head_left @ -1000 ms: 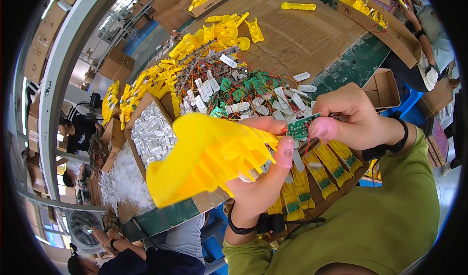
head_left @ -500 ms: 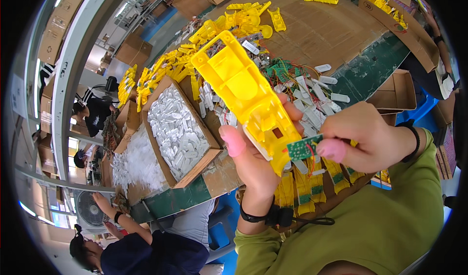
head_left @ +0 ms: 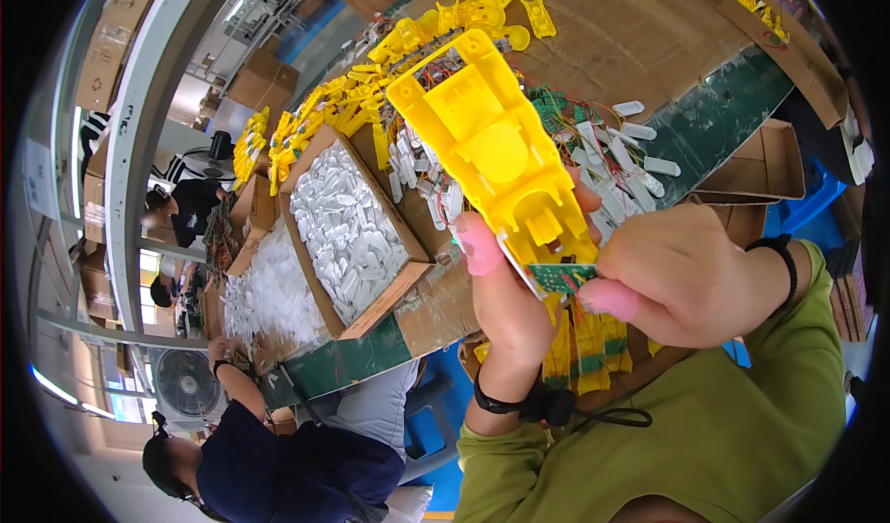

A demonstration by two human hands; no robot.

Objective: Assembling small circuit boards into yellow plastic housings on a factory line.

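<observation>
My left hand point(head_left: 510, 305) is closed around the lower end of a yellow plastic housing point(head_left: 491, 157), its moulded inside turned up toward me. A pink cover sits on the left thumb. Between thumb and fingers, my right hand point(head_left: 681, 273) pinches a small green circuit board point(head_left: 561, 275), also with pink on its thumb. The board lies across the housing's near end, tilted nearly edge-on; whether it touches the plastic I cannot tell. Below my hands lie several yellow housings with green boards point(head_left: 589, 351), partly hidden by my hands.
On the table, a cardboard box point(head_left: 385, 291) holds many white plastic pieces, with clear plastic bags point(head_left: 269, 291) beside it. Yellow parts point(head_left: 343, 106) are heaped farther back. White pieces with wires point(head_left: 616, 166) lie beyond my right hand. A co-worker point(head_left: 278, 449) sits at the left.
The circuit board has tipped from facing me to nearly edge-on and shifted slightly left over the housing's end. The housing sits a little more upright. The seated co-worker's arm has lowered.
</observation>
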